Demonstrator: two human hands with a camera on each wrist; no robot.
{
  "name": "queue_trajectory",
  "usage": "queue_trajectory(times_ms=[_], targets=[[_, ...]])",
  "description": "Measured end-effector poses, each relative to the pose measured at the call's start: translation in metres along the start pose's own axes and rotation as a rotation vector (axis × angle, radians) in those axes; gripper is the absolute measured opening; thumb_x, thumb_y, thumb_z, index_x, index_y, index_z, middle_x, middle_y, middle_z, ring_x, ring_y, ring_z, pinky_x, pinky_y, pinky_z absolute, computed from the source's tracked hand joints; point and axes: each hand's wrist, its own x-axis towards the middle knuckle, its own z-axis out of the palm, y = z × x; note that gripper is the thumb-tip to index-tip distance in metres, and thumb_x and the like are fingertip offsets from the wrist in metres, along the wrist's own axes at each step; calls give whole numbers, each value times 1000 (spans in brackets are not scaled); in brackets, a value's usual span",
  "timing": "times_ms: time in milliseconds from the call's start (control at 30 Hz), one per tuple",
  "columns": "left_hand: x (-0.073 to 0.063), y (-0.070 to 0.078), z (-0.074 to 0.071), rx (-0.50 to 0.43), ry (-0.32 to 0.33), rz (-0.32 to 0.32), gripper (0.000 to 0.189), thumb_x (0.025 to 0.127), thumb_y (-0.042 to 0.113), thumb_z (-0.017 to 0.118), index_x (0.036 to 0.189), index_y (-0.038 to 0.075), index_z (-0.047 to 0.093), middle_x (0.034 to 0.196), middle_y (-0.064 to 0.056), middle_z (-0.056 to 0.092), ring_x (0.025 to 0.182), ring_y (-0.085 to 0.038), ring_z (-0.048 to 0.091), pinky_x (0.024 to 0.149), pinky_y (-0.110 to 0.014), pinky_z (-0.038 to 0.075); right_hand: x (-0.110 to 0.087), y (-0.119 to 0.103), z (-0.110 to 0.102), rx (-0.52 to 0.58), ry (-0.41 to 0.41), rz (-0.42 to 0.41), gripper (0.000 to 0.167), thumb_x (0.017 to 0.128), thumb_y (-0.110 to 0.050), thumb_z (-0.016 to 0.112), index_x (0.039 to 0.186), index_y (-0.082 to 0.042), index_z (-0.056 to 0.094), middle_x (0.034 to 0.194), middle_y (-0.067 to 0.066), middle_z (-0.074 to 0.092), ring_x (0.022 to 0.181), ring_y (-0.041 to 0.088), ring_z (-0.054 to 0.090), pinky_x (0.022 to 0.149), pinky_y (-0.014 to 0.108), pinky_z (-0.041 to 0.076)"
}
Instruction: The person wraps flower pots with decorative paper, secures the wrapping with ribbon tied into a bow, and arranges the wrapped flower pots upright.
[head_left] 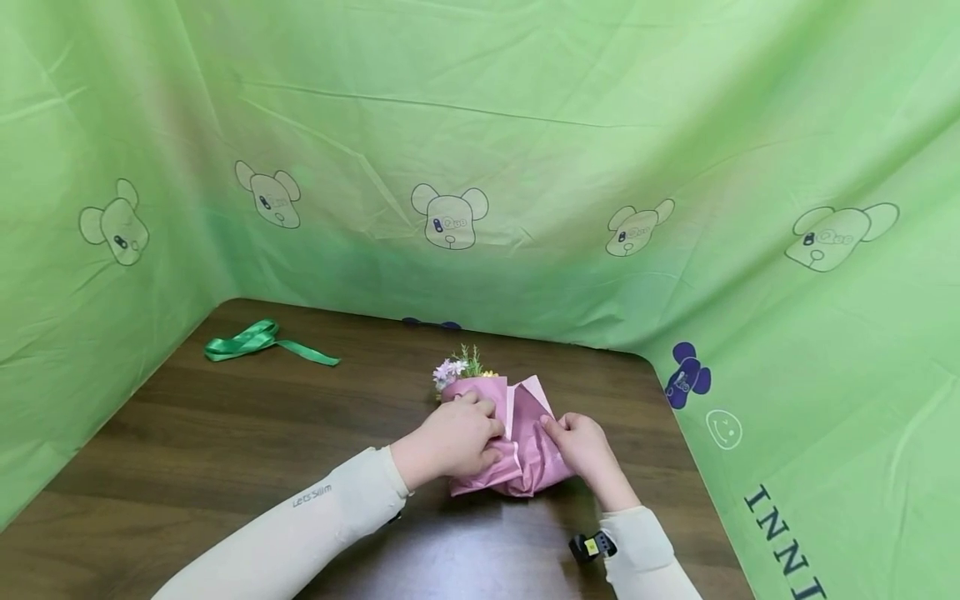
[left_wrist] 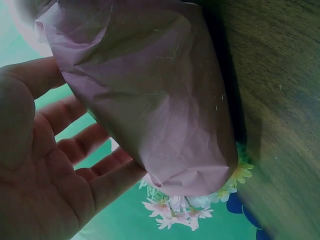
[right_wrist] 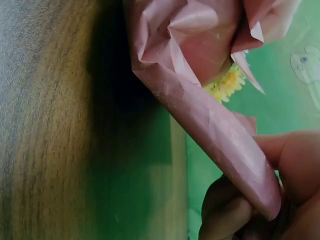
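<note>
I have the wrap point(head_left: 531, 457) between the two grips, over the right half of the table point(head_left: 300, 433), with flowers point(head_left: 450, 372) showing at its far left end. The left grip point(head_left: 456, 433) rests on the wrap's left side, fingers parted and loosely bent rather than closed round it. The right grip point(head_left: 585, 446) is nearly closed, pinching the wrap's right edge between thumb and fingers. I see the table's right edge near that grip and its far edge beyond the flowers, the curtain point(head_left: 525, 150) rising along both. Most room lies left, toward the ribbon point(head_left: 257, 340) at far left.
</note>
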Motion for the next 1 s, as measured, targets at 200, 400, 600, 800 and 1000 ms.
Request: queue_trajectory(times_ms=[200, 400, 600, 800, 1000], targets=[[0, 0, -1, 5, -3, -3, 32, 91, 50, 68, 110, 26, 76, 105, 0, 65, 94, -22, 55, 80, -36, 51, 1, -11, 0, -18, 30, -52, 49, 102, -41, 60, 63, -13, 49, 57, -1, 42, 60, 17, 46, 55, 32, 36], [3, 0, 0, 1, -30, -9, 36, 90, 51, 68, 115, 26, 74, 108, 0, 65, 95, -22, 54, 81, -36, 50, -1, -20, -1, -58, 58, -94, 45, 102, -38, 60, 64, -16, 51, 57, -1, 43, 60, 18, 48, 55, 33, 37], [7, 0, -6, 5, -82, -21, 40, 89, 51, 69, 119, 25, 72, 107, 1, 64, 92, -20, 53, 75, -34, 49, -2, -27, -2, -49, 62, -132, 43, 101, -37, 61, 64, -16, 52, 56, -1, 44, 58, 18, 48, 53, 34, 36], [7, 0, -9, 11, -105, -17, 35, 89, 50, 68, 112, 24, 75, 102, 1, 62, 88, -20, 52, 74, -34, 48, -3, -29, -3, -10, 46, -146, 42, 102, -34, 61, 65, -15, 53, 57, -2, 45, 59, 17, 48, 53, 33, 38], [4, -1, -10, -2, -106, -23, 40, 89, 50, 68, 118, 23, 73, 108, 1, 64, 93, -20, 54, 82, -34, 50, -5, -28, -6, 186, -30, -88, 43, 102, -30, 62, 66, -11, 52, 55, -4, 42, 54, 13, 44, 51, 29, 37]])
